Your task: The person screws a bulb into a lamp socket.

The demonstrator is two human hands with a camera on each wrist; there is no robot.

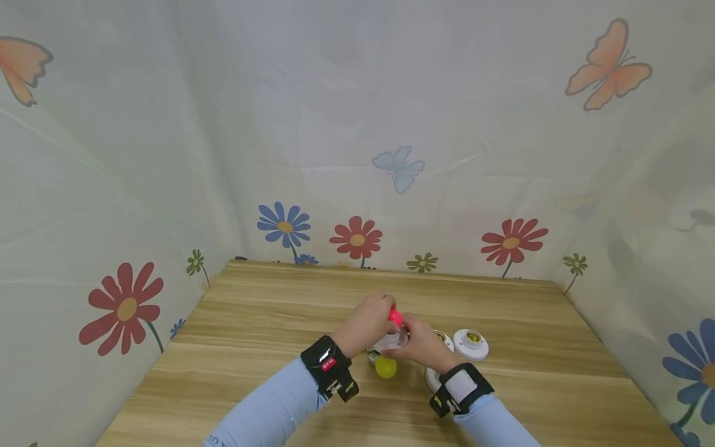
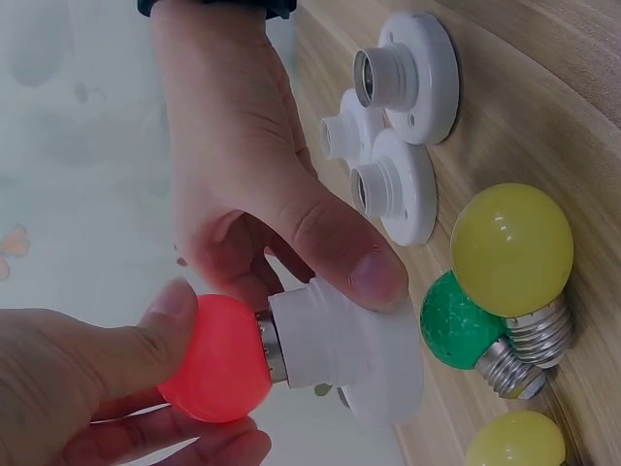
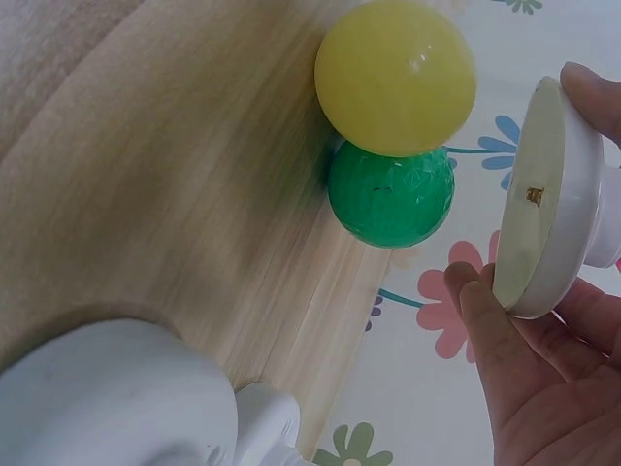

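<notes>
A red light bulb (image 2: 221, 357) is pinched between the thumb and fingers of my left hand (image 1: 365, 323). Its metal base sits partly in the collar of a white lamp socket (image 2: 364, 349). That socket is gripped by its round base in my right hand (image 1: 422, 344), thumb on one side and fingers on the other. In the right wrist view the hollow underside of the socket (image 3: 543, 223) faces the camera. Both hands hold the pair above the table. Below them lie a yellow bulb (image 2: 514, 248) and a green bulb (image 2: 461, 320), touching, with another yellow bulb (image 2: 516, 443) close by.
Several more white sockets, one at the right (image 1: 471, 344), stand upright on the wooden table (image 1: 268, 310), close to my right hand and wrist. A printed curtain (image 1: 335, 112) with flowers and butterflies hangs behind the table and along both sides.
</notes>
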